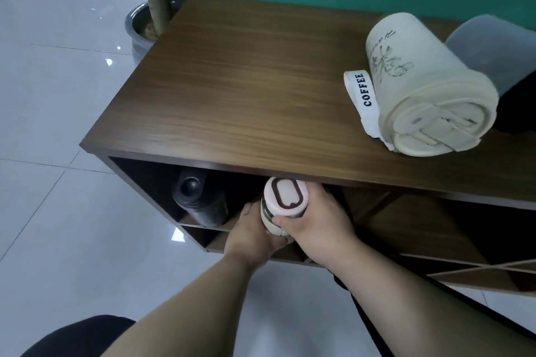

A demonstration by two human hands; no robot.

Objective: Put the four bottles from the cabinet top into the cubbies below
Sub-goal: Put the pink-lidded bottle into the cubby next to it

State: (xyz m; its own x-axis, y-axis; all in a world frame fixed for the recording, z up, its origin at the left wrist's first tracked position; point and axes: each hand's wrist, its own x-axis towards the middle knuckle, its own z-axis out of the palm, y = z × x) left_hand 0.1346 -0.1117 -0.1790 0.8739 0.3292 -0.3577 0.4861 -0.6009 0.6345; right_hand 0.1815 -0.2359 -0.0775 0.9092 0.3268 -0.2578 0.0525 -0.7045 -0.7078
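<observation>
Pink bottle (285, 199) at cubby (150, 182) edge

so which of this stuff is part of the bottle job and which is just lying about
Job:
pink bottle, held by left hand and right hand
black bottle, already in a cubby
cream bottle and grey bottle, on the cabinet top

Lying about:
plant pot on the floor

Wooden cabinet (246, 90), open cubbies below. On top, at right end: cream bottle (420, 81) with "COFFEE" strap, lying on its side; grey bottle (493, 43) just behind it. Upper left cubby: black bottle (200, 197), lying down.
</observation>
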